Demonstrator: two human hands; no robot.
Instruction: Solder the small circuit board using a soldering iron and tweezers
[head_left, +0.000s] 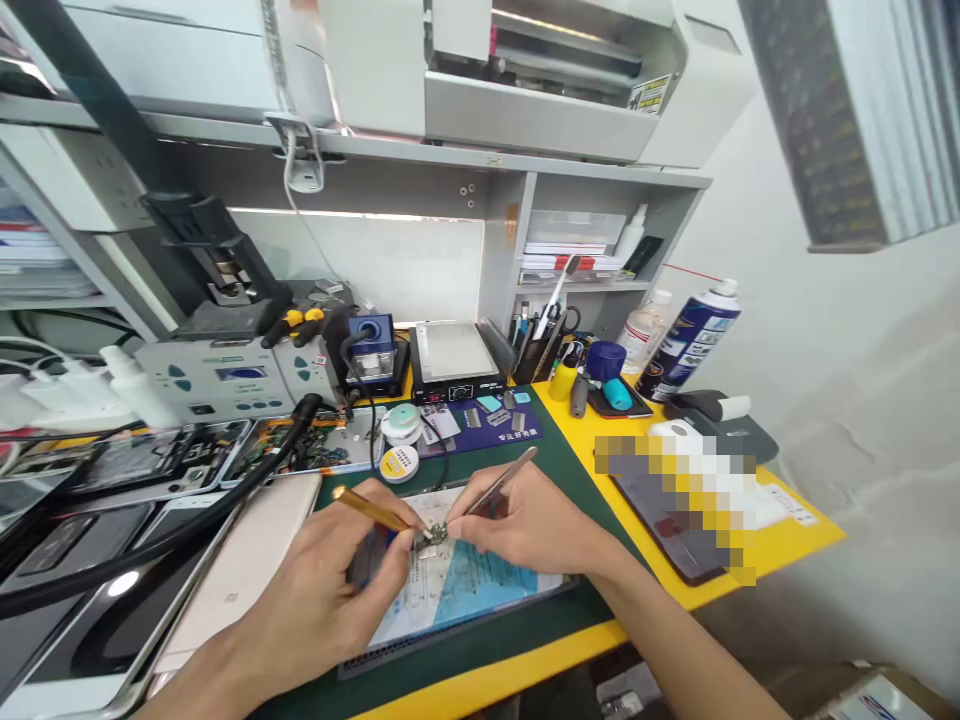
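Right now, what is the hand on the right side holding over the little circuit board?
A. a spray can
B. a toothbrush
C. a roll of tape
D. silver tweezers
D: the right hand grips thin silver tweezers whose tips point down at the small circuit board, while the left hand holds a gold-handled tool to it.

Counter [780,545] yellow. Mat [570,480] dark green. Tool [371,510] in left hand gold. Tweezers [499,480] silver. Sheet [472,580] white and light blue. Spray can [694,340] dark blue, white cap. Phone [240,560] pale pink-white. Cup [606,360] navy. Shelf [585,180] grey.
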